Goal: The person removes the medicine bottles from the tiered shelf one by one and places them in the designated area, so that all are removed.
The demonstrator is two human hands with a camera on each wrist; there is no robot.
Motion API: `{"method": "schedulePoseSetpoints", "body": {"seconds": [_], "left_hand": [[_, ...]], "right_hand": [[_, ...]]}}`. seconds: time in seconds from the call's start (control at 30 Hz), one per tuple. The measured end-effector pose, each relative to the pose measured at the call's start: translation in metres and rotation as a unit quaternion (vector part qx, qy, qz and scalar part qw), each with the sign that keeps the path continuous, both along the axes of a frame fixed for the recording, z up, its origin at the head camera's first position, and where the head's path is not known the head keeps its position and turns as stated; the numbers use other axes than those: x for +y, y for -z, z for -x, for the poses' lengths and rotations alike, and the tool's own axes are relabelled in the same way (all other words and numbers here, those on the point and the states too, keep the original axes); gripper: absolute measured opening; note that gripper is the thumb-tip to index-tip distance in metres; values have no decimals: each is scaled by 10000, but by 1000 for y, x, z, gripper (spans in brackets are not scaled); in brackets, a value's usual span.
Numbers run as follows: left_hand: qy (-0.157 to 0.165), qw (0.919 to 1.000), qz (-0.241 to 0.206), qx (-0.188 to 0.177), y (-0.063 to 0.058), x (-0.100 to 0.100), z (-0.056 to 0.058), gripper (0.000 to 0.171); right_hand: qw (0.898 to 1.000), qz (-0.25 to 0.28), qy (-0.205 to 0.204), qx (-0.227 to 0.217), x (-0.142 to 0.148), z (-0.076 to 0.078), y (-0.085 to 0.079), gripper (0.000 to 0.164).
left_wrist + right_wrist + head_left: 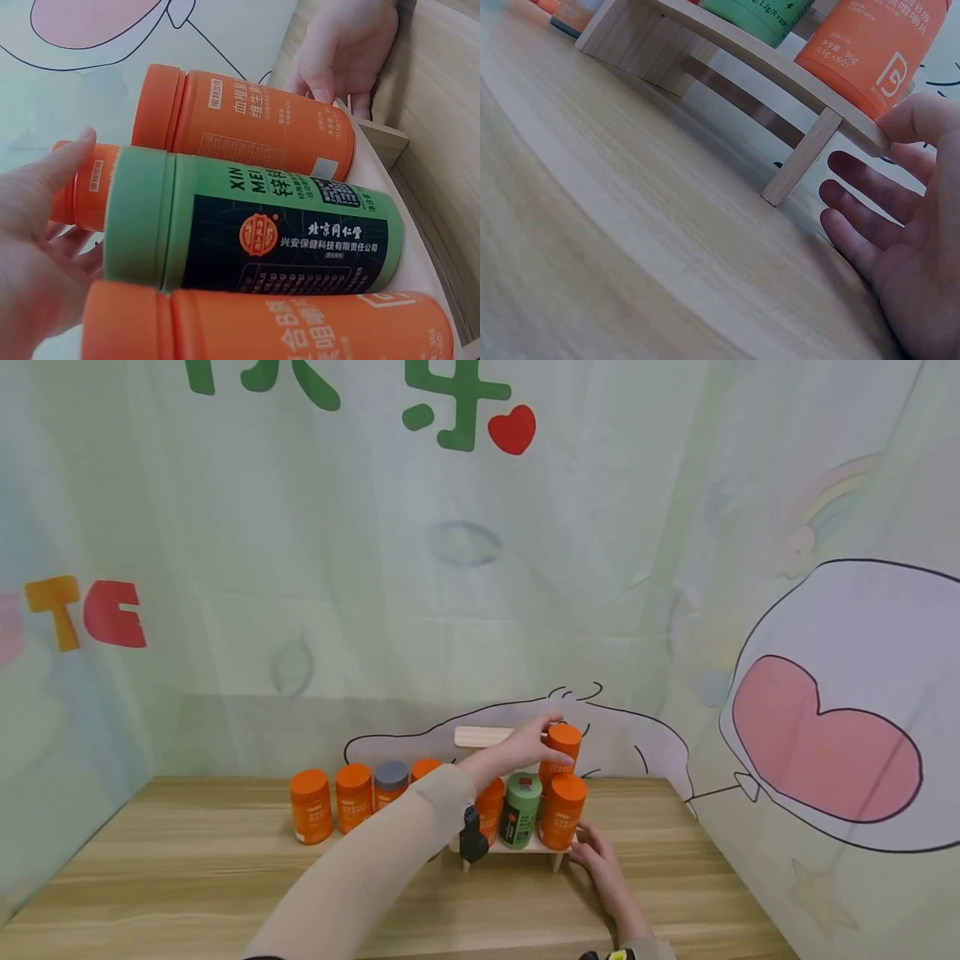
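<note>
In the head view my left hand point(517, 750) reaches across to the back right and grips an orange bottle point(564, 743) behind the front row. The left wrist view shows its thumb and fingers around that orange bottle point(91, 180), partly hidden by a green bottle point(300, 232). The green bottle stands between orange bottles on the front step of a wooden stepped rack point(810, 94). Low at the rack's right end, my right hand point(603, 868) pinches the board's corner between thumb and forefinger, beside the right front orange bottle point(877, 52). Its other fingers hang loose.
Left of the rack, orange bottles point(311, 810) and one with a grey lid point(391, 781) stand in a row on the wood-grain table point(210, 868). The rack's upper board point(480, 737) shows behind my left forearm. A printed curtain point(375, 610) hangs behind.
</note>
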State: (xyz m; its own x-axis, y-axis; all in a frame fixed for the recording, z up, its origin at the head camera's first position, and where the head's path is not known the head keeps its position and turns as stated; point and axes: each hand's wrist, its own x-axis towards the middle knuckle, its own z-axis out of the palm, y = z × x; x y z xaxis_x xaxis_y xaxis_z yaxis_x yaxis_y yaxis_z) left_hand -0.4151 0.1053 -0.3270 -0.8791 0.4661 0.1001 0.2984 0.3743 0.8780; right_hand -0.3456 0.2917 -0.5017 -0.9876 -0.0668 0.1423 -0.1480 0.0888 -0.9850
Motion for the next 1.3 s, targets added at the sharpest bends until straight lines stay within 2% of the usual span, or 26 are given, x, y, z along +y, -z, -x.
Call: {"method": "schedulePoseSetpoints", "body": {"seconds": [0.17,0.4,0.67,0.97,1.3], "left_hand": [[-41,9999,102,-7,3,2,2,76],[-147,9999,18,-12,5,3,3,72],[-503,9983,-279,-58,5,5,0,68],[-689,9967,-430,65,6,2,-3,67],[-867,9917,-919,229,-2,-5,-10,67]], "right_hand": [[9999,52,-22,90,0,1,0,49],[9999,36,-19,143,-1,1,1,48],[9999,41,-27,147,-1,2,0,47],[9999,22,3,146,-1,1,0,47],[9999,16,14,166,0,2,0,48]]}}
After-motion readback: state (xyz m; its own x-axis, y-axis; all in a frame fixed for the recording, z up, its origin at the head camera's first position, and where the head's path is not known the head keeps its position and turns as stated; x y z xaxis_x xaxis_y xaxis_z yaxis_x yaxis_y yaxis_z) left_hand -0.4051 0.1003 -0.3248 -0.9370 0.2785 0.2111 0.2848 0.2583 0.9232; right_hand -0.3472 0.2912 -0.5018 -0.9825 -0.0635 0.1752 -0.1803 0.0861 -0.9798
